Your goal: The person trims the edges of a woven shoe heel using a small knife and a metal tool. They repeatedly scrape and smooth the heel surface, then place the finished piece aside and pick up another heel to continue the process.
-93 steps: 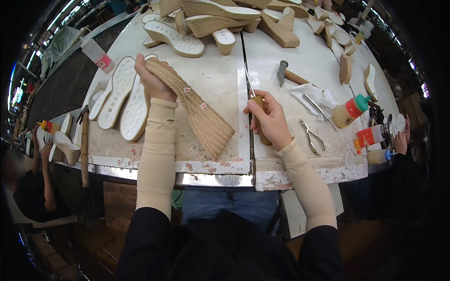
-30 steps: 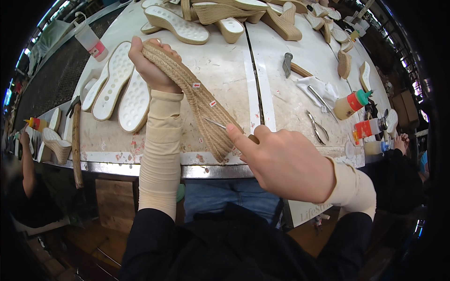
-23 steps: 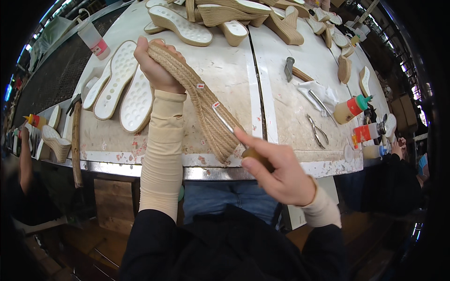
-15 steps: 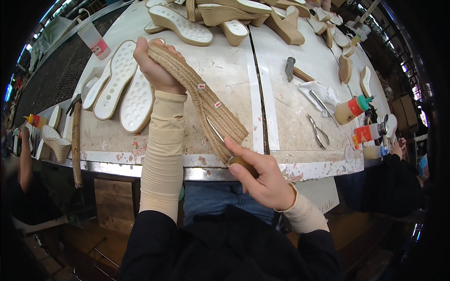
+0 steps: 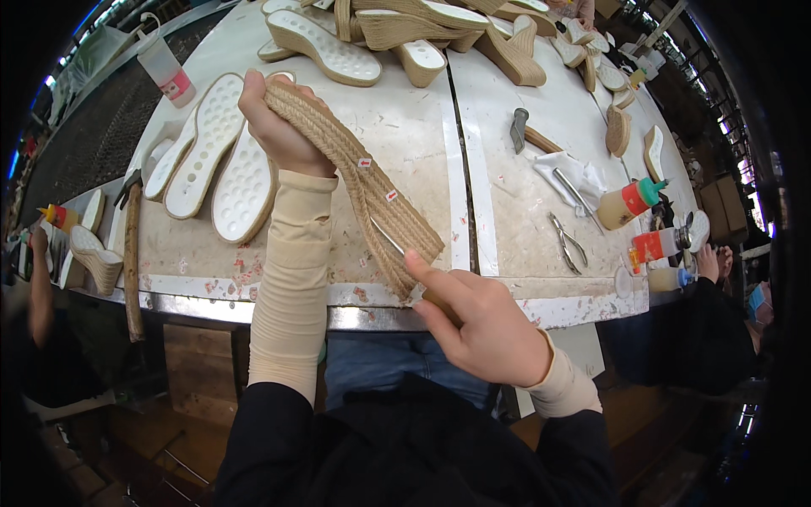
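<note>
My left hand (image 5: 287, 127) is wrapped around the toe end of a braided jute wedge sole (image 5: 338, 148), which slants down to the right over the table's front edge. Two small red-and-white arrow stickers mark its side. Closed around a short brown handle, my right hand (image 5: 486, 329) grips a thin metal tool, possibly an awl (image 5: 387, 236). Its shaft lies against the braid near the heel end, and my index finger rests along it. Where the tip ends, and whether it is under the braid, I cannot tell. My palm hides most of the handle.
White-topped wedge soles (image 5: 207, 144) lie left of my forearm; more are heaped (image 5: 329, 51) at the back. A hammer (image 5: 133, 253) overhangs the left edge. Right are another hammer (image 5: 519, 131), pliers (image 5: 568, 245), a cloth (image 5: 562, 171) and a glue bottle (image 5: 621, 207). People work on both sides.
My right hand has shifted slightly right and down and turned a little, still gripping the tool. The sole has stayed almost in place in my left hand.
</note>
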Motion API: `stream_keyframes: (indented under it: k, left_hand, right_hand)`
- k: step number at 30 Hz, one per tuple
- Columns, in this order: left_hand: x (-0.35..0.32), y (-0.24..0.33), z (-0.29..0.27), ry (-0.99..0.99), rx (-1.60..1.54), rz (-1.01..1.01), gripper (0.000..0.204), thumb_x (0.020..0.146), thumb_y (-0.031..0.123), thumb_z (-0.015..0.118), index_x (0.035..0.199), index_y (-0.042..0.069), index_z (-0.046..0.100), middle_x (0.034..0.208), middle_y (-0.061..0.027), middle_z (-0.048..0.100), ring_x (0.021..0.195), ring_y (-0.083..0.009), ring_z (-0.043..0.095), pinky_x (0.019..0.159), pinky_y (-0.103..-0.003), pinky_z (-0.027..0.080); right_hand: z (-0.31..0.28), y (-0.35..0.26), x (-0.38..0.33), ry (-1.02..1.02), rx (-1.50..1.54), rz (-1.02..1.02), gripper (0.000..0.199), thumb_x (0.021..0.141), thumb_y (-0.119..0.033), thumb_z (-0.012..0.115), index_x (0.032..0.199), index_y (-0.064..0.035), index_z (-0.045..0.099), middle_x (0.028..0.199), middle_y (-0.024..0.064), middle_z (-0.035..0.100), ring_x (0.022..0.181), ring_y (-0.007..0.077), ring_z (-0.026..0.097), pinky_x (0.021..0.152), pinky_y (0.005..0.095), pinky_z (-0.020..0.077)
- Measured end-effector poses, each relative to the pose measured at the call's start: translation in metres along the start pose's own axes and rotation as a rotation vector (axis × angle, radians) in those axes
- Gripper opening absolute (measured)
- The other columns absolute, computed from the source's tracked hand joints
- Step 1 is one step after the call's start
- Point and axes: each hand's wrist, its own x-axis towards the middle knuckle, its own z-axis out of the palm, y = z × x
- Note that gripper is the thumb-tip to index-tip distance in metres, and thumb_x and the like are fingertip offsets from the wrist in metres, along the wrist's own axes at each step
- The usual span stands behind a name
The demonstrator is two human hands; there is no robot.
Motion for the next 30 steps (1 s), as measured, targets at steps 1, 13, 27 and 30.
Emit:
stream_keyframes:
  k: [1,13,27,30]
  left_hand:
    - [0.0,-0.001,0.0,0.017,0.004,0.008,0.045,0.089,0.054,0.047,0.08,0.01,0.05,0.06,-0.0041,0.048,0.05,-0.0142,0.047,0.046,-0.026,0.039]
    - [0.006,-0.004,-0.005,-0.024,-0.01,-0.039,0.044,0.09,0.054,0.047,0.081,0.011,0.049,0.059,-0.004,0.047,0.049,-0.0151,0.046,0.046,-0.027,0.04]
    - [0.005,-0.004,-0.006,-0.05,-0.031,-0.041,0.045,0.09,0.054,0.046,0.079,0.011,0.05,0.057,-0.005,0.049,0.048,-0.0169,0.048,0.048,-0.029,0.042]
    - [0.008,-0.001,-0.008,-0.069,-0.007,-0.048,0.046,0.09,0.054,0.045,0.079,0.01,0.051,0.057,-0.006,0.051,0.049,-0.0186,0.05,0.05,-0.031,0.045]
  right_hand:
    - [0.001,-0.004,-0.001,-0.005,-0.113,-0.001,0.051,0.087,-0.004,0.063,0.137,-0.0022,0.05,0.073,0.0147,0.06,0.055,0.0279,0.058,0.054,0.0368,0.047]
    - [0.011,0.01,-0.011,0.154,0.239,-0.052,0.05,0.087,-0.001,0.064,0.136,-0.0004,0.052,0.076,0.0118,0.061,0.059,0.016,0.053,0.059,0.0256,0.0435]
    - [0.017,0.013,-0.002,0.084,0.04,-0.003,0.05,0.086,0.0,0.064,0.135,-0.0014,0.053,0.084,0.0161,0.063,0.064,0.0215,0.059,0.062,0.03,0.0477]
    - [0.016,0.012,0.002,0.107,0.061,-0.034,0.05,0.086,0.0,0.063,0.135,-0.0019,0.053,0.08,0.015,0.062,0.062,0.0213,0.057,0.06,0.0308,0.0466]
